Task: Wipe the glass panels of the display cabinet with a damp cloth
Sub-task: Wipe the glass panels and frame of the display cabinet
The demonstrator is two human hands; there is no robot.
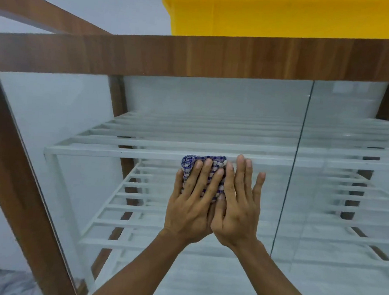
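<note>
A folded blue-and-white checked cloth (189, 163) lies flat against the front glass panel (237, 109) of the wood-framed display cabinet (194, 56). My left hand (191, 204) presses on the cloth with its fingers spread over it. Beside it, my right hand (239, 207) lies flat on the glass, its thumb side overlapping the cloth's right edge. Both palms cover most of the cloth. A vertical seam (299, 153) to the right of my hands divides this panel from another glass panel (349, 138).
White slatted racks (143, 142) sit inside the cabinet behind the glass. A yellow plastic bin (288, 16) stands on the cabinet top. A brown wooden post (16, 170) runs down the left side, with a side glass pane beside it.
</note>
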